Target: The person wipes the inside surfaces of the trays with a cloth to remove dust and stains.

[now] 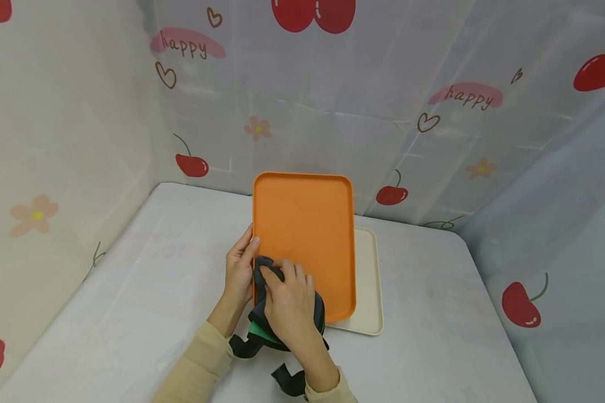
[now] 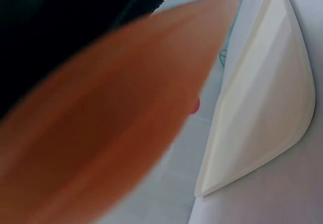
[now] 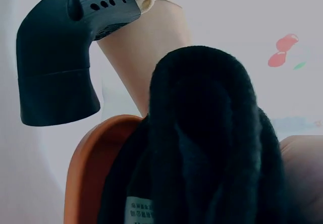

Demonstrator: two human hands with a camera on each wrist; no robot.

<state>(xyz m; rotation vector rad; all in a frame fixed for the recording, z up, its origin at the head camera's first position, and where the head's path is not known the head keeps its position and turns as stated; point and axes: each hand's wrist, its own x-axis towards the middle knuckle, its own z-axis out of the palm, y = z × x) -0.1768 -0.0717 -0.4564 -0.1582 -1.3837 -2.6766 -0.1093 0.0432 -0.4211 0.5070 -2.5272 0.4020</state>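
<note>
My left hand (image 1: 238, 275) grips the left edge of an orange tray (image 1: 305, 224), thumb at the front rim and fingers partly hidden behind it. The tray is raised and tilted up above the table. In my right hand (image 1: 293, 305) is a bunched dark cloth (image 1: 319, 310) with a green patch, pressed against the tray's lower left. The right wrist view shows the dark cloth (image 3: 202, 133) folded into a loop, with a white printed label beside it. Only a blurred part of the orange tray (image 2: 126, 118) appears in the left wrist view.
A cream tray (image 1: 367, 280) lies on the white table (image 1: 433, 313), partly hidden behind the orange one. Patterned curtains (image 1: 307, 84) hang behind the table and at both sides. A black wrist band (image 3: 58, 72) with holes is on the forearm.
</note>
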